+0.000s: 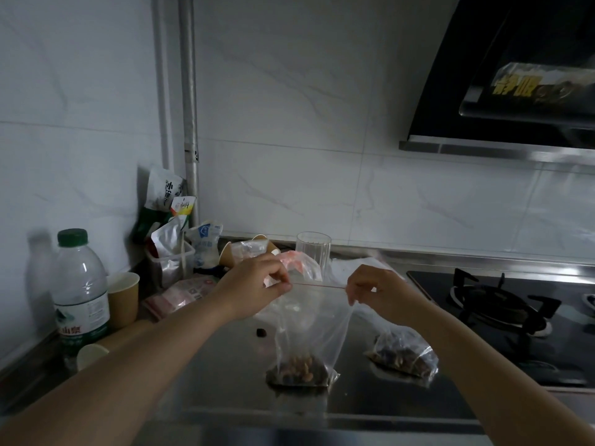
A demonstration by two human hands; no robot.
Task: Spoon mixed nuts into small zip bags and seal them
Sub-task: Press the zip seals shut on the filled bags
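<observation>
A clear zip bag (309, 329) with a red zip line stands upright on the steel counter (225, 375), with mixed nuts piled in its bottom. My left hand (257, 284) pinches the left end of the zip strip. My right hand (373, 291) pinches the right end, and the strip runs taut between them. A second bag of nuts (404, 354) lies on the counter to the right. One loose nut (261, 332) sits on the counter left of the bag. No spoon is visible.
A water bottle (80, 294), paper cups (124, 299) and snack packets (174, 239) crowd the left corner. A clear glass (314, 252) and spare zip bags (297, 263) stand behind my hands. A gas hob (502, 313) is at right, with a range hood (515, 91) above.
</observation>
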